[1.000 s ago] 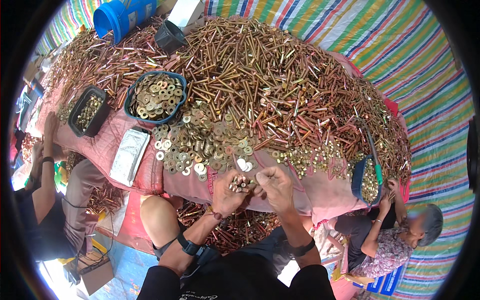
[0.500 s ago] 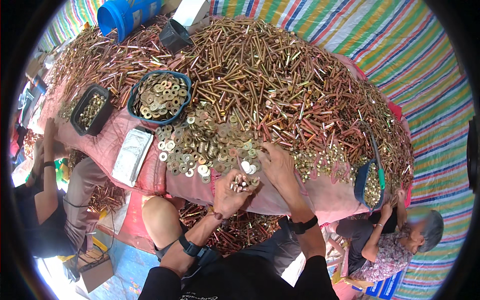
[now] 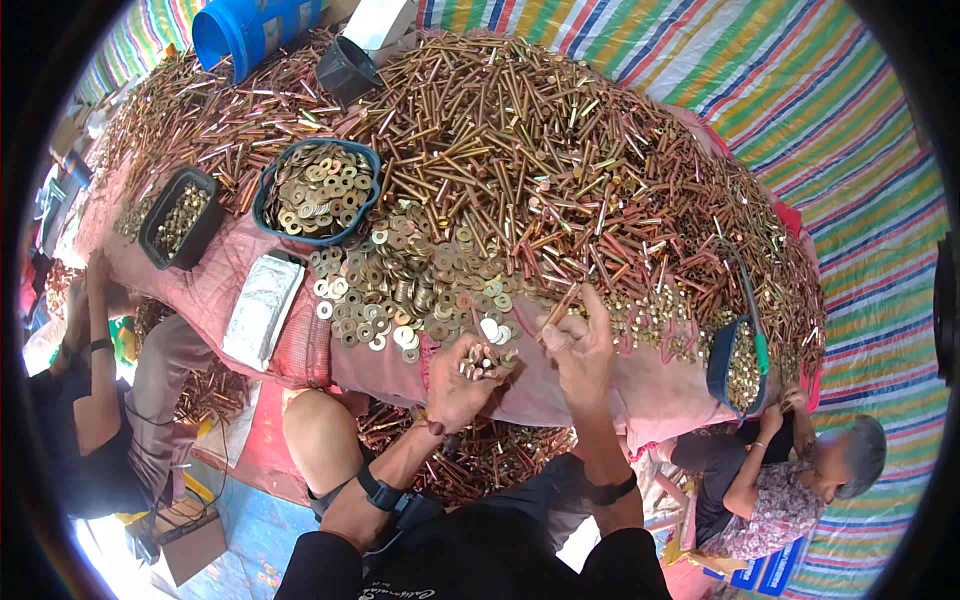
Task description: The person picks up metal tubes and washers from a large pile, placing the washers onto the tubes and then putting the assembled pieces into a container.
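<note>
In my left hand (image 3: pixel 452 388) is a bunch of bolts (image 3: pixel 484 362), gripped upright with their ends showing at the top; the fingers wrap round it. My right hand (image 3: pixel 584 362) pinches one long copper-coloured bolt (image 3: pixel 557 312) between thumb and fingers, above the front edge of the heap. A spread of flat round washers (image 3: pixel 405 285) lies just beyond my left hand. Small brass-coloured nuts (image 3: pixel 655 322) are scattered to the right of my right hand. Behind them rises a large heap of loose bolts (image 3: pixel 560 150).
A blue basin (image 3: pixel 262 207) holds washers. The dark tub (image 3: pixel 160 254) and the blue bin (image 3: pixel 720 372) hold nuts. A silvery packet (image 3: pixel 262 315) lies on pink sacking. A blue bucket (image 3: pixel 222 40) and a black pot (image 3: pixel 345 72) lie behind. One person sits at each side.
My right hand has drawn back from the heap's edge and shifted slightly right, and a bolt now shows in its fingers. My left hand stays nearly still with its bunch.
</note>
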A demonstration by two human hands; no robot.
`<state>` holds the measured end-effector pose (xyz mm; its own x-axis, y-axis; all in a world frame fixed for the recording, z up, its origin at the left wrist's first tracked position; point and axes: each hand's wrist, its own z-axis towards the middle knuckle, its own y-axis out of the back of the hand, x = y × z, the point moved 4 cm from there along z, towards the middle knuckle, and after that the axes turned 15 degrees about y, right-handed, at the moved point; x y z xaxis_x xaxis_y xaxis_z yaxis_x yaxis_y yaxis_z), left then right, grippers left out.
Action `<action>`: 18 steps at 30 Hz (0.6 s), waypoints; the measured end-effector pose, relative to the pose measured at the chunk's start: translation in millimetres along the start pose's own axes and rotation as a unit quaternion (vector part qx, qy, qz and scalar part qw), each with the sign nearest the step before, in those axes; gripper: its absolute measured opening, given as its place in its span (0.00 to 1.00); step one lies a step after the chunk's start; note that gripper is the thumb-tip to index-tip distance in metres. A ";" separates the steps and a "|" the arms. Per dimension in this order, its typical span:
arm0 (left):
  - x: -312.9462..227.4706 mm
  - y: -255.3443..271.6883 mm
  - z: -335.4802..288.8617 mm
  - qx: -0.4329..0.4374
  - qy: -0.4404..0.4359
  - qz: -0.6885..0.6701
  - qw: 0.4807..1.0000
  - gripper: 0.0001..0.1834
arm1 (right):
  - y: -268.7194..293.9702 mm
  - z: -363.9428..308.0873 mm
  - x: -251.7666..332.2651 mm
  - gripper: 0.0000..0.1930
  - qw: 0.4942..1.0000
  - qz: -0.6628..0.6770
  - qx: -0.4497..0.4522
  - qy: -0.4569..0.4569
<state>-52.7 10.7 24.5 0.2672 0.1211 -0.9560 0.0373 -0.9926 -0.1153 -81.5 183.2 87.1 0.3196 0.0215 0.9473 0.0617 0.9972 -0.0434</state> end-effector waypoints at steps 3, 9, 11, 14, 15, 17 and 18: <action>-14.7 -1.9 -3.8 -0.005 -0.022 0.014 1.000 0.11 | -12.7 -10.8 13.1 0.44 0.999 -0.008 0.027 0.027; -12.0 0.4 -3.5 -0.008 -0.036 0.068 0.997 0.11 | -19.0 -24.5 21.3 0.39 0.975 -0.169 0.062 0.132; -12.6 0.5 -5.7 -0.013 -0.037 0.079 0.996 0.11 | -20.7 -26.0 24.3 0.36 0.935 -0.291 0.098 0.177; -20.2 -1.8 -6.3 -0.006 -0.031 0.051 0.998 0.10 | -23.3 -27.2 19.9 0.29 0.877 -0.345 0.129 0.310; -21.0 -1.9 -5.7 -0.021 -0.086 0.065 0.994 0.10 | -21.6 -28.9 16.5 0.29 0.873 -0.343 0.127 0.321; -20.3 -1.2 -5.2 -0.036 -0.141 0.078 0.986 0.11 | -17.9 -32.2 11.5 0.29 0.869 -0.343 0.126 0.333; -15.2 0.5 -4.2 -0.003 -0.108 0.041 0.993 0.12 | -14.6 -32.7 7.4 0.27 0.890 -0.340 0.100 0.289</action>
<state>-52.6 8.4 40.1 0.0569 0.0352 -0.9978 0.0303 -0.9990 -0.0335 -49.1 166.4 84.3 0.7084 -0.5743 0.4103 0.2756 0.7602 0.5883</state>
